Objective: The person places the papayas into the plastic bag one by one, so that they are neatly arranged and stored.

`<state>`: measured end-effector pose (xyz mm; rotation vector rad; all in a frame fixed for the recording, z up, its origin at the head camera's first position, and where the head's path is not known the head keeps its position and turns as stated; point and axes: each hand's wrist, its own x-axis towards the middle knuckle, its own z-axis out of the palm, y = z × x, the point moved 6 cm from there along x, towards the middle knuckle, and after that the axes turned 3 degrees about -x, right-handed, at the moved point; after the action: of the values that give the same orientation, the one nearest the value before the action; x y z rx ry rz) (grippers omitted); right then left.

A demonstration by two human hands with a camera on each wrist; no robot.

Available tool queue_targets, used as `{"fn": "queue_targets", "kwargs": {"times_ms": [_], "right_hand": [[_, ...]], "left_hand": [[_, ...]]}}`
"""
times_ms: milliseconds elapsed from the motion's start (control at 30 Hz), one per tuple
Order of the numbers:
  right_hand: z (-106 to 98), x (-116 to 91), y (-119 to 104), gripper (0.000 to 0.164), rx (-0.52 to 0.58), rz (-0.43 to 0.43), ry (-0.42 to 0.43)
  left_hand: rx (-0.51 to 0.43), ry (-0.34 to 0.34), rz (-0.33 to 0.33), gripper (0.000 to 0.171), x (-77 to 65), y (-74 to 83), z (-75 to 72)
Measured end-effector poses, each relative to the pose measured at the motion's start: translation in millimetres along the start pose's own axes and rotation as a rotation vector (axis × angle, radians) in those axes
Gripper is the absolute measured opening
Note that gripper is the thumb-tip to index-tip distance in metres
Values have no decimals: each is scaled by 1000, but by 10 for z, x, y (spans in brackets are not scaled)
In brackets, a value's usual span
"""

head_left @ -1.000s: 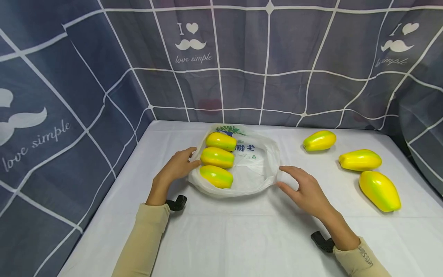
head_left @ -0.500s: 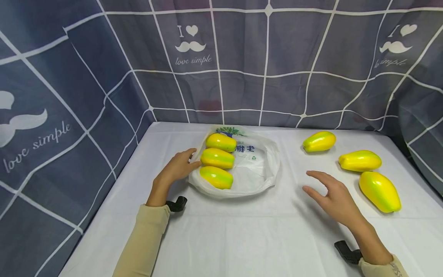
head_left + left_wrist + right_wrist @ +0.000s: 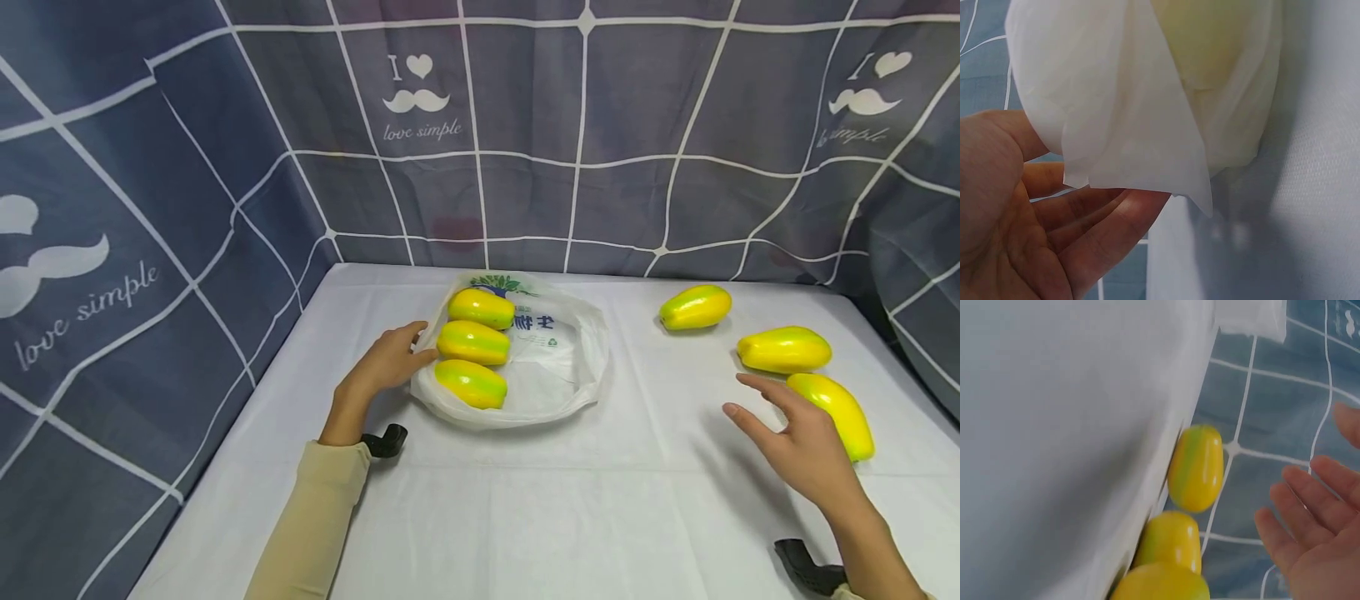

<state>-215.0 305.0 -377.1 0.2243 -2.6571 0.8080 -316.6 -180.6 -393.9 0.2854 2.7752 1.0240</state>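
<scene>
Three yellow-green papayas (image 3: 473,342) lie in a row inside a white plastic bag (image 3: 551,400) with its mouth spread, left of the table's middle. At the bag's left rim, my left hand (image 3: 387,358) touches the plastic, thumb and fingers apart. The left wrist view has the loose curve of that left hand (image 3: 1079,231), some fingers partly hidden behind the bag (image 3: 1110,125). Over the right side hovers my right hand (image 3: 806,446), fingers spread and holding nothing. It partly covers the nearest loose papaya (image 3: 843,408); a second papaya (image 3: 785,349) lies just behind.
Another papaya (image 3: 696,307) sits farther back, right of the bag. A white cloth (image 3: 525,517) covers the table. Dark grey curtains (image 3: 525,200) with white grid lines stand along the back and the sides.
My right hand has left the bag's right rim and moved right, to the loose papayas. My left hand and the bag have stayed in place.
</scene>
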Motion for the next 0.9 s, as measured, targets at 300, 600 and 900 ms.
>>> {"fn": "queue_targets", "kwargs": {"times_ms": [300, 600, 900], "right_hand": [[-217, -83, 272, 47, -45, 115, 88], [-309, -93, 502, 53, -64, 236, 36], [-320, -77, 751, 60, -148, 305, -32]], "left_hand": [[4, -5, -9, 56, 11, -35, 6], [1, 7, 24, 52, 5, -5, -1], [13, 4, 21, 54, 10, -7, -4]]}}
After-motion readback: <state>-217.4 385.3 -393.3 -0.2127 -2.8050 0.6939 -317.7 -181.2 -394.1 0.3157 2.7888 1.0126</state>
